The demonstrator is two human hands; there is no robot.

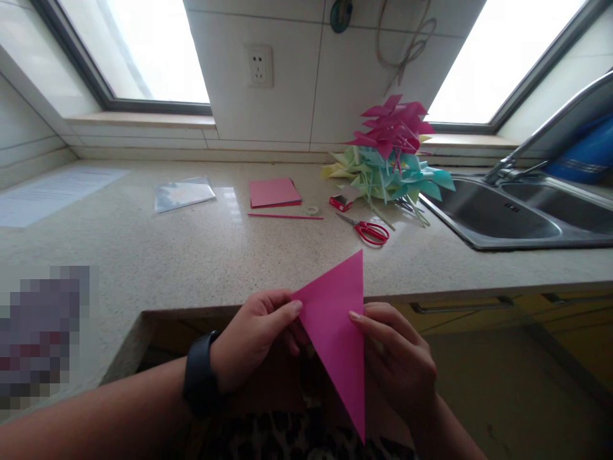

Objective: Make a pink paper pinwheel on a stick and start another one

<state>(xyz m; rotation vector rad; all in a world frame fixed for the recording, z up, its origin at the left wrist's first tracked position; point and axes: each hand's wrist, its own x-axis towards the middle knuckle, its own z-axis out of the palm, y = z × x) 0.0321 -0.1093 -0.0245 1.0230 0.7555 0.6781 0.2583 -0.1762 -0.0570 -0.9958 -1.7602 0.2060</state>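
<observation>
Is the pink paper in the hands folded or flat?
Folded: the pink paper forms a triangle, held by the left hand and right hand.

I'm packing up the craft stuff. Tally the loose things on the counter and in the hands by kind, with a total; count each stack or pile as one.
Folded pink triangle, held by left hand and right hand: 1
Paper stack: 1
Pinwheel pile: 1
Scissors: 1
Pink stick: 1
Tape roll: 1
Small red box: 1
Clear bag: 1
White sheet: 1
Total: 9
</observation>
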